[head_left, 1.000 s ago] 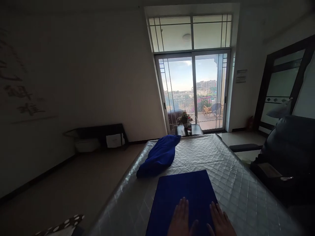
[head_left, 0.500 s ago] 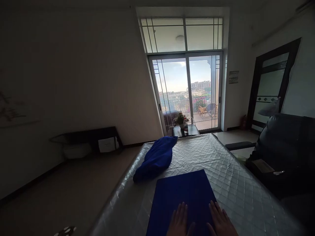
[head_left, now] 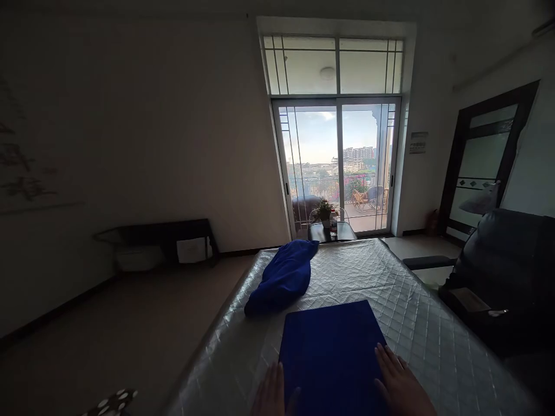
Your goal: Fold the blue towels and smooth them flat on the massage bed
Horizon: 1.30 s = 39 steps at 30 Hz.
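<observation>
A flat blue cloth [head_left: 332,352], folded into a neat rectangle, lies on the shiny quilted silver table cover [head_left: 416,323]. My left hand [head_left: 272,390] rests at the cloth's left edge with its fingers stretched forward. At the right edge, my right hand [head_left: 399,378] lies with fingers extended, the tips touching the blue fabric. Neither hand grasps anything. Farther up the table, a second blue cloth [head_left: 284,277] sits in a loose, crumpled heap on the left side.
Beyond the table's far end stands a small dark table [head_left: 318,232] with a potted plant [head_left: 324,211]. A black chair [head_left: 507,260] is close on the right. A low dark shelf [head_left: 169,231] runs along the left wall, and a dotted item [head_left: 115,401] shows at lower left.
My left hand has slid from the cloth's middle out to its left edge. My right hand stays by the right edge. The camera view has shifted slightly left.
</observation>
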Motion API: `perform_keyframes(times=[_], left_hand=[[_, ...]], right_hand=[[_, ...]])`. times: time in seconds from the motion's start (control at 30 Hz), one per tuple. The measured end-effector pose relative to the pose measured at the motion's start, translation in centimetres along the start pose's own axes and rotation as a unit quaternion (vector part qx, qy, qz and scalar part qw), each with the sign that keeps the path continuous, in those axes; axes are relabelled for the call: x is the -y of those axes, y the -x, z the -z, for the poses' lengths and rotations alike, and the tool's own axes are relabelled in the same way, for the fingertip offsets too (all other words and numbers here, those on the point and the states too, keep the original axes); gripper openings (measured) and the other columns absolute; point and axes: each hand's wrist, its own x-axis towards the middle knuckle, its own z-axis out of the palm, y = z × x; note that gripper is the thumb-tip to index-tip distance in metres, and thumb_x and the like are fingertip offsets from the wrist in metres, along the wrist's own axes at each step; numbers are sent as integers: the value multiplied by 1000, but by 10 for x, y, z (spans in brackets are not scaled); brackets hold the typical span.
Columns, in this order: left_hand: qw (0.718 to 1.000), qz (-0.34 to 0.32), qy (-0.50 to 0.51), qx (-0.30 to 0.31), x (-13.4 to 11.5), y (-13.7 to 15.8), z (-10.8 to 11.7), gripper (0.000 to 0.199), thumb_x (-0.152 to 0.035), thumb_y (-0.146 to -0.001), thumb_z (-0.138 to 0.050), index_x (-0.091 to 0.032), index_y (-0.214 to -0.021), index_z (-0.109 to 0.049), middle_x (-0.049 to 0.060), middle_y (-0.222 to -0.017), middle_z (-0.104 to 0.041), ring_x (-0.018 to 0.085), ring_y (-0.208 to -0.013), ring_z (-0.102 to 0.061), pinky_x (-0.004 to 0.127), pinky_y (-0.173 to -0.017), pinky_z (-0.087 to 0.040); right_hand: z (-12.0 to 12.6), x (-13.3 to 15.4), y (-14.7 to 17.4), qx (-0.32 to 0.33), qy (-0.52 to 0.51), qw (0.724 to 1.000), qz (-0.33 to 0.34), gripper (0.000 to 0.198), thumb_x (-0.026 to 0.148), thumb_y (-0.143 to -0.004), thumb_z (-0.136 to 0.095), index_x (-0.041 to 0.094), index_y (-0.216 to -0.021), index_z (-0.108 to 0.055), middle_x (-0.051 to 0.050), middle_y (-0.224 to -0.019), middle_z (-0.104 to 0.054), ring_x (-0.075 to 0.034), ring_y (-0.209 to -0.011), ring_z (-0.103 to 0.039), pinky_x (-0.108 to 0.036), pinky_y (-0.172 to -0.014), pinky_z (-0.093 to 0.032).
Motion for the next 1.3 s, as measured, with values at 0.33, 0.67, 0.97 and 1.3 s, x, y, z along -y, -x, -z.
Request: perform_keyframes(times=[0.33,0.67,0.97,1.3], left_hand=[[949,-173,208,160,-210,-90,17,67,-54,-100,-23,-19,-157,-30,9,-163,-36,26,-152,-29,45,-126,-32],[981,-69,101,152,-156,-96,7,68,-53,-99,-22,-15,-152,-41,12,-160,-43,27,-150,-35,45,-124,-34],[992,43,3,119,-45,-78,22,69,-54,-101,-20,-14,-152,-41,13,-161,-40,27,-150,-36,45,-124,-34],[988,64,37,139,-40,-79,13,81,-64,-97,-19,-9,-154,-34,14,-164,-32,28,-153,-30,48,-125,-33]], right_hand=[[22,17,-70,-5,21,999,35,58,22,-96,-31,12,-153,-40,-12,-163,-34,-26,-152,-29,-42,-124,-26],[10,9,-74,-13,-47,999,4,62,37,-101,-26,10,-155,-35,-13,-164,-34,-25,-153,-26,-41,-125,-22],[-2,6,-79,-4,6,1000,-6,62,35,-101,-21,10,-155,-35,-10,-165,-32,-21,-154,-24,-39,-126,-22],[27,14,-137,6,38,999,6,66,42,-100,-21,6,-155,-34,-13,-165,-32,-24,-155,-21,-45,-127,-20]])
